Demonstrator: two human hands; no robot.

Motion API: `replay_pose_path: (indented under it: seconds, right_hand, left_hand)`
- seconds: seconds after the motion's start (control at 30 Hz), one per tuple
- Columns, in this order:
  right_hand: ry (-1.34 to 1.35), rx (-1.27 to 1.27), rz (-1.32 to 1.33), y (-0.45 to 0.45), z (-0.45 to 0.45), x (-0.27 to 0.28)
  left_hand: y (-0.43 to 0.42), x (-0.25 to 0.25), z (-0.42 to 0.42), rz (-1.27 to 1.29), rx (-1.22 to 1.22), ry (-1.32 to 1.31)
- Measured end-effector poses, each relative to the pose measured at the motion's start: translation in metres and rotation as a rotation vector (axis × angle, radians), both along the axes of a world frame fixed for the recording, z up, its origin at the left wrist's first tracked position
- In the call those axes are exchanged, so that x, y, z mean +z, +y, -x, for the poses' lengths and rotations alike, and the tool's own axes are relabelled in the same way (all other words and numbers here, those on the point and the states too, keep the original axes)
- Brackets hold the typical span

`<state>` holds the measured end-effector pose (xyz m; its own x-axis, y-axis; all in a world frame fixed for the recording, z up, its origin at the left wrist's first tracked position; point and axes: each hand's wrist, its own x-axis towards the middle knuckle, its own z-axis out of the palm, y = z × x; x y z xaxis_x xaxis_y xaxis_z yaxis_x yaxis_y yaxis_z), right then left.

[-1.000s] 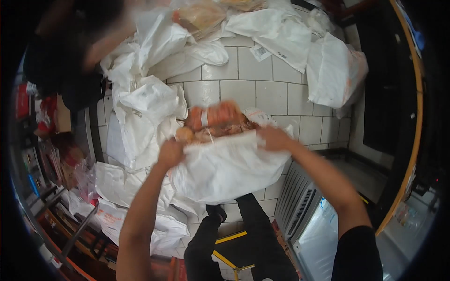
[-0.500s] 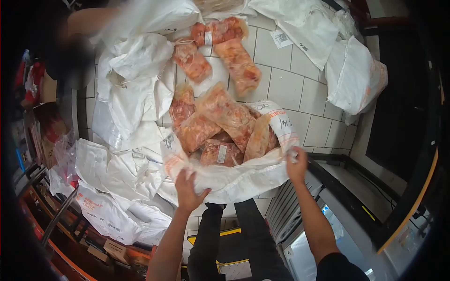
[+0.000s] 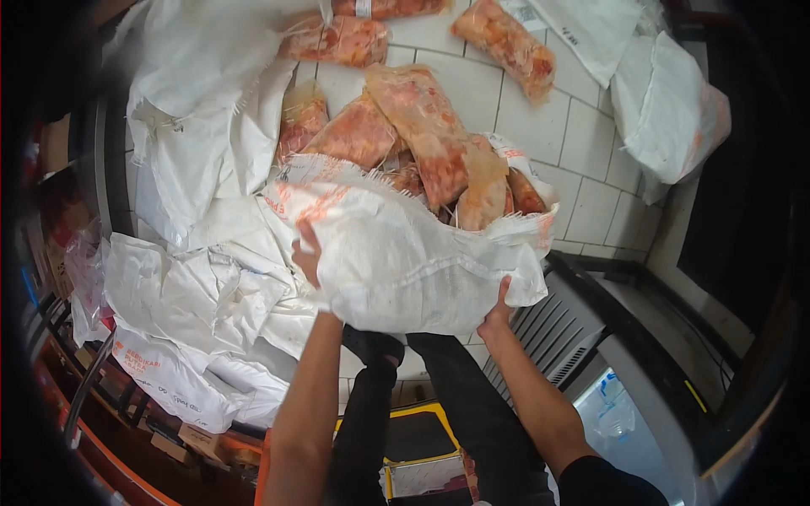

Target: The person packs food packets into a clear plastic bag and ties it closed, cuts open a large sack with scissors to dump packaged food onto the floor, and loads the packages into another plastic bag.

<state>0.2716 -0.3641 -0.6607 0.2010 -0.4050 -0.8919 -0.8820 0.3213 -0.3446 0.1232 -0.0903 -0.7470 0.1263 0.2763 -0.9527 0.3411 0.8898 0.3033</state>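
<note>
A white woven sack (image 3: 405,274) with orange print lies tilted in front of me, its frayed mouth facing away. Plastic bags of raw-looking meat (image 3: 422,135) are heaped in and at its mouth. My left hand (image 3: 309,260) grips the sack's left side, its fingers partly hidden by the fabric. At the lower right, my right hand (image 3: 496,319) holds the sack's near edge with the thumb up; the other fingers are hidden under it. Beyond the mouth, a separate meat bag (image 3: 509,49) lies on the floor tiles, and another meat bag (image 3: 337,40) rests farther left.
White sacks (image 3: 202,135) are piled at the left, with a printed sack (image 3: 181,371) below them. Another white sack (image 3: 666,110) stands at the right. Beside my right arm is a cooler with a grey vent (image 3: 548,329). Tiled floor (image 3: 582,156) shows between these.
Both hands have shifted along the sack, and its near side is now lifted and tipped away from me. One loose meat bag has moved right across the tiles. The view has shifted too.
</note>
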Motion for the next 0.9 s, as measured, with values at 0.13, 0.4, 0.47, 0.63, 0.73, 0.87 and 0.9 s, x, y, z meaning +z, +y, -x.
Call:
replay_pose_path:
  seconds: [0.13, 0.4, 0.47, 0.63, 0.73, 0.87, 0.9]
  right_hand:
    - [0.016, 0.060, -0.061, -0.011, -0.075, 0.041]
    - [-0.153, 0.471, -0.243, 0.071, -0.198, 0.234]
    - [-0.180, 0.257, -0.379, 0.049, -0.203, 0.299]
    - [-0.348, 0.243, -0.370, 0.072, -0.229, 0.369]
    - [-0.528, 0.352, -0.223, 0.051, -0.304, 0.306]
    - [-0.313, 1.253, 0.339, -0.011, -0.280, 0.147]
    - [-0.379, 1.328, 0.405, -0.039, -0.230, 0.107]
  left_hand:
    - [0.052, -0.001, -0.107, -0.026, 0.002, -0.268]
    - [0.087, 0.193, -0.119, -0.150, 0.026, -0.470]
    - [0.072, 0.302, -0.140, -0.141, -0.144, -0.289]
    - [0.072, 0.437, -0.194, -0.137, 0.037, -0.331]
    - [0.126, 0.404, -0.254, -0.261, 0.031, -0.499]
    - [0.159, 0.244, -0.214, -0.613, -0.601, -0.057]
    - [0.146, 0.222, -0.182, -0.578, -0.796, 0.081]
